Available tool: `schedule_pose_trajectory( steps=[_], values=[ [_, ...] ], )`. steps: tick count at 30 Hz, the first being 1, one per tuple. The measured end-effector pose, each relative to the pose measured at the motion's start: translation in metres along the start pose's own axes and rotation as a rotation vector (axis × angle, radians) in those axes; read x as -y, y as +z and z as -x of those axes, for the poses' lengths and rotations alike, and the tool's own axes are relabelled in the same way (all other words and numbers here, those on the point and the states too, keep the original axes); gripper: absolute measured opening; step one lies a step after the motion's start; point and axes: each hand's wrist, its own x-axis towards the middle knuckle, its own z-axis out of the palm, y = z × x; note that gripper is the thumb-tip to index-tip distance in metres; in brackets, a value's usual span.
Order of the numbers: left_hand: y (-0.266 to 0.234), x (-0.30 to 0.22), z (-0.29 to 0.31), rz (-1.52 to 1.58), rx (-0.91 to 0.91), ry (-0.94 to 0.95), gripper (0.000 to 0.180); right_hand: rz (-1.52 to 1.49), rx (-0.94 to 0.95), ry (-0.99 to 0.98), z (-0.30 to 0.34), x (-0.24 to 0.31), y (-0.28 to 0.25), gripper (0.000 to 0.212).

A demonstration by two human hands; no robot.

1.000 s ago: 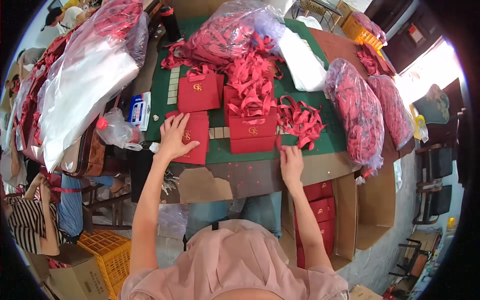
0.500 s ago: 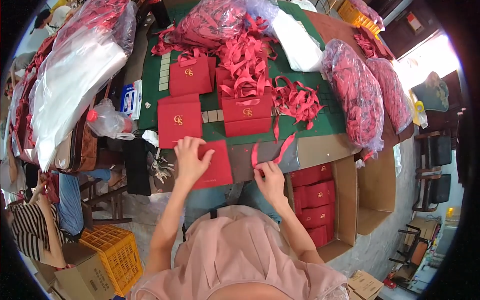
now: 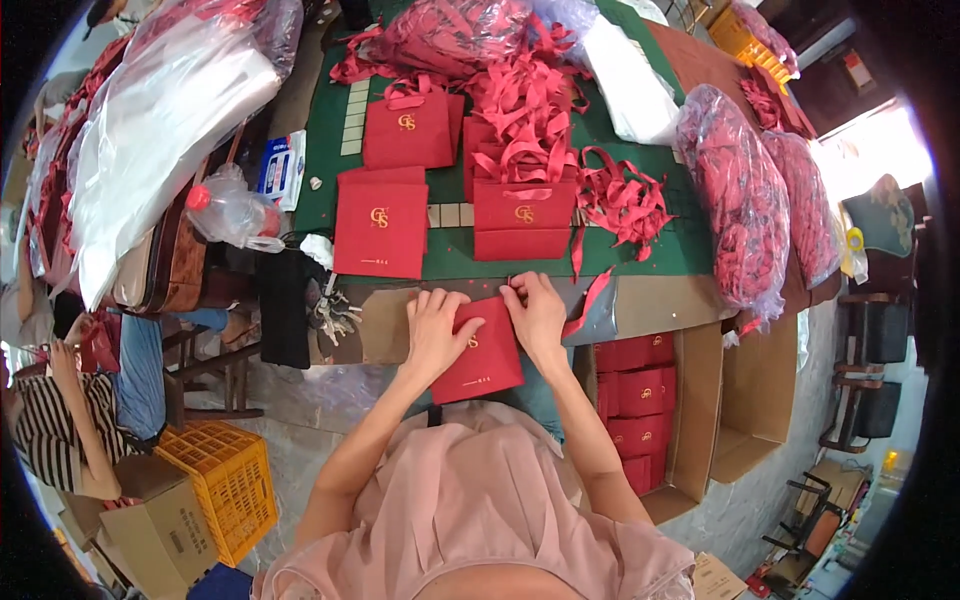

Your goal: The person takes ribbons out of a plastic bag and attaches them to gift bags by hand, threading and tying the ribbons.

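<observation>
A small flat red paper bag (image 3: pixel 488 362) with a gold emblem lies aslant over the table's near edge. My left hand (image 3: pixel 438 330) grips its upper left part, fingers behind and thumb across the front. At the bag's upper right corner, my right hand (image 3: pixel 537 315) pinches a red ribbon (image 3: pixel 592 298), whose loose end trails to the right. The fingertips hide the ribbon's other end. Beyond my hands stand a stack of red bags (image 3: pixel 380 225) and another red bag (image 3: pixel 525 220) with a ribbon handle. A loose heap of red ribbons (image 3: pixel 625 205) lies beside them.
Plastic-wrapped red bundles (image 3: pixel 735 195) lie at the right table edge. Below them, an open carton (image 3: pixel 690 420) holds several red bags. Keys (image 3: pixel 336 312) and a clear bottle (image 3: pixel 235 210) are on the left. A person in a striped shirt (image 3: pixel 50 420) sits at far left, near a yellow crate (image 3: pixel 222 490).
My left hand has brought the red bag rightward, and its emblem now shows. My right hand has moved up to the bag's top corner with the ribbon. The whole view has shifted slightly.
</observation>
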Motion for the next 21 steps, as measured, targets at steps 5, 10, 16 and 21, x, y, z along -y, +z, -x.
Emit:
schedule_pose_trajectory(
  steps=[5,10,16,21],
  values=[
    [-0.005,0.0,0.0,0.065,0.032,-0.019,0.032,0.024,0.042,-0.012,0.001,0.0,-0.011,0.012],
    [-0.004,-0.001,0.0,0.118,0.064,-0.065,0.027,-0.011,0.139,-0.095,0.014,0.018,-0.037,0.008],
    [-0.007,-0.018,-0.004,0.087,0.073,-0.057,0.022,0.055,0.257,-0.067,0.029,0.026,-0.029,0.013],
    [-0.005,-0.027,-0.002,0.122,0.03,-0.017,0.018,0.022,0.283,0.06,0.026,0.032,-0.029,0.016]
  ],
)
